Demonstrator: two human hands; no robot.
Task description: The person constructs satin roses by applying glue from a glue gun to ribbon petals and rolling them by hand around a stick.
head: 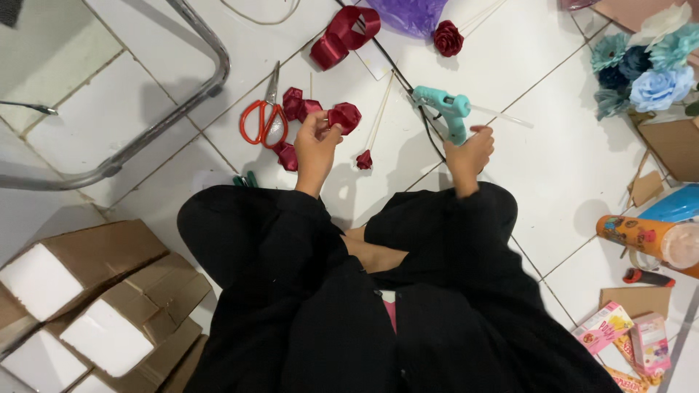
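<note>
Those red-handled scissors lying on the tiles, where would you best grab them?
By the red handle loops, I'd judge. The scissors lie flat with the loops toward the person and the blades pointing away. The left hand is nearest, so reach from the person's side and slip fingers through the loops, clear of the blades.

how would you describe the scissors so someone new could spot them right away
Start from the bent metal chair frame on the white tiled floor. Just right of its foot lie the scissors, beside the dark red ribbon roses near the left hand. They alone have orange-red loop handles and metal blades.
</note>
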